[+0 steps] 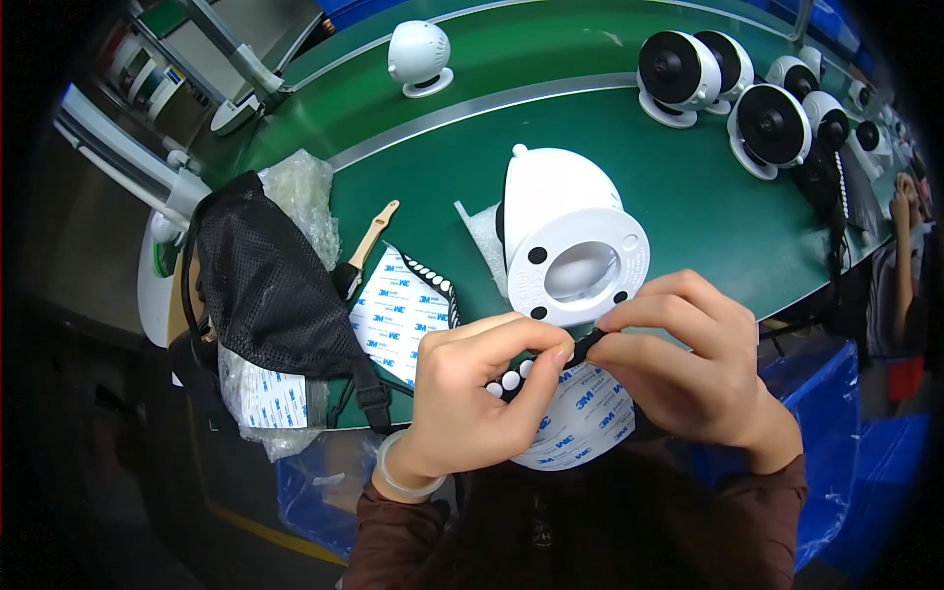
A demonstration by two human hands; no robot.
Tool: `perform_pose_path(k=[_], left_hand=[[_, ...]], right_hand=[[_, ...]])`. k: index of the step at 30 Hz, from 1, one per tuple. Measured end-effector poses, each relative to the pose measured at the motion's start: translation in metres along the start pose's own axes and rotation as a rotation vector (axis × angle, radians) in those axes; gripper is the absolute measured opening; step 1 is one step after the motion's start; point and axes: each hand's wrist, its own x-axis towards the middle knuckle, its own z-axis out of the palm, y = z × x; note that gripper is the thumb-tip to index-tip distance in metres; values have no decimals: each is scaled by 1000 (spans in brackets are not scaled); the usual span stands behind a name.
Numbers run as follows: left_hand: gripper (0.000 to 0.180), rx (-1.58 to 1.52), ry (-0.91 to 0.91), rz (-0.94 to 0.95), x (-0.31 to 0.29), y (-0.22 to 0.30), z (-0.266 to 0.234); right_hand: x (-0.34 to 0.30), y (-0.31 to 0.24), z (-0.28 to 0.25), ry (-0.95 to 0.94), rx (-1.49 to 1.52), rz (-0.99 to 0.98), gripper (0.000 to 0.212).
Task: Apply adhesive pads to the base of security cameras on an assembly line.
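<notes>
Plainly, printed sheet (586, 423) (black-edged) between the fingers (654, 313).

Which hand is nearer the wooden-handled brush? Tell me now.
Left. The left hand is below and right of the brush in the picture; the right hand is farther right, beyond the left.

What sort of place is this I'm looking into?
Probably a factory assembly line or workshop: several matching white-and-black devices stand at the right of a long green workbench, and another person's forearm shows at the far right.
</notes>
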Motion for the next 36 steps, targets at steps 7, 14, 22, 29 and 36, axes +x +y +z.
perform_pose_path(k=[7,14,22,29,36], left_hand=[[2,-34,-10,-12,-1,0,-5],[3,-21,-26,24,-3,-4,-5],[4,6,-11,39,-4,-4,-6],[5,13,-8,61,-5,-7,-4],[5,20,-15,14,-4,-8,-3]], right_hand=[[6,-4,1,14,165,102,21],[8,-4,-1,-26,140,100,20],[11,-7,-2,-59,201,176,24],[13,-2,0,-65,143,101,22],[16,0,-2,-157,157,108,22]])
